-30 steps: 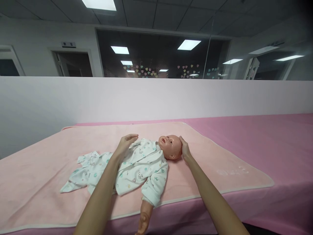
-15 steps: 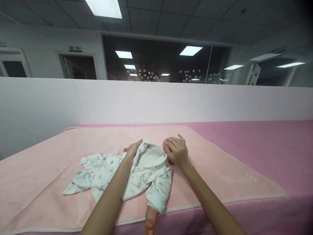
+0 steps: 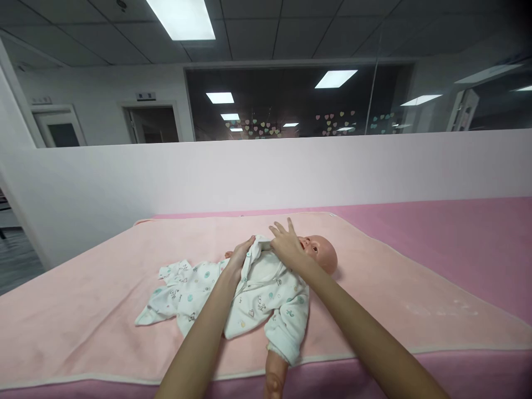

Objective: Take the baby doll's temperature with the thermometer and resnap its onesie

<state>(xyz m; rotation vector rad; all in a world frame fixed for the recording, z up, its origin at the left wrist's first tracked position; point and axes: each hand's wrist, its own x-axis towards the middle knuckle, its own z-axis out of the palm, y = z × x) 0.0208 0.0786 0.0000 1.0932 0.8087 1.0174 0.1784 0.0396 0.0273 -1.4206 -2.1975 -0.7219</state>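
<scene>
A baby doll (image 3: 326,252) lies on its back with its head to the right, dressed in a white printed baby romper (image 3: 266,302) whose front is open at the chest. My left hand (image 3: 240,257) is closed on the far front edge of the romper, lifting it. At the neckline, below the doll's chin, my right hand (image 3: 286,244) pinches the collar edge; its other fingers stick up, spread. The thumb is hidden. One doll arm (image 3: 275,374) pokes out of the near sleeve. The romper's legs (image 3: 162,302) spread flat to the left.
Beneath the doll is a peach blanket (image 3: 103,332) with a pale border, over a pink sheet (image 3: 469,249). A low white wall (image 3: 266,174) rises behind, under a glass window (image 3: 274,105) with heart stickers.
My right hand has moved left from the doll's head to the romper's neckline, uncovering the face. My left hand keeps its hold. The view has shifted so things sit further right.
</scene>
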